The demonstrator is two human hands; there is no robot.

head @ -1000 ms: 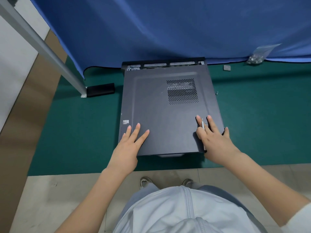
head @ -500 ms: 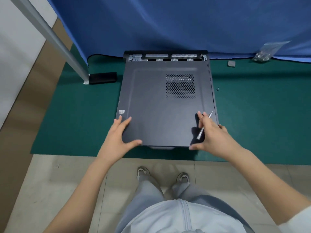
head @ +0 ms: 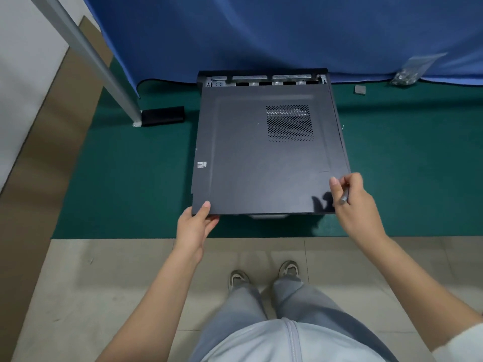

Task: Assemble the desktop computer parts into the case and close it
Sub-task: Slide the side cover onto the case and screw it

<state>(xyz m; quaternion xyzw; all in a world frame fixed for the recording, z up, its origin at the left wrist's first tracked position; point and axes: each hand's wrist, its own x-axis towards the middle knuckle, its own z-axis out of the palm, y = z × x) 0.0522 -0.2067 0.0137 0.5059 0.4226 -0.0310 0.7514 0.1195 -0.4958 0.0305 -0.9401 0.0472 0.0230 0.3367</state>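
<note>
Side panel [head: 261,158], a dark grey sheet with a perforated vent patch [head: 289,123] toward its upper right, lies flat on top of the computer case [head: 261,77] in the middle of the frame. It sits short of the case's far end, so a strip of the metal frame inside the case shows along the panel's upper edge. A small white label [head: 201,164] marks the panel near its left edge. The case rests on a green mat [head: 130,178] spread over the tiled floor.

At the panel's lower left corner, the left hand [head: 194,227] grips the panel: the thumb lies on the top face and the other fingers curl under the near edge. At the lower right corner, the right hand [head: 356,205] has its fingers curled around a slim metal screwdriver [head: 344,197], with the fingertips touching the panel's right edge.

A blue cloth [head: 261,35] hangs across the top of the frame. In the upper right, on the mat, lie a clear bag of screws [head: 407,74] and a small grey square [head: 360,89]. In the upper left, a slanted grey post [head: 99,64] meets the mat beside a black block [head: 163,116]. At the bottom of the frame the person's shoes and grey trousers stand on the tiles, just short of the mat's near edge.
</note>
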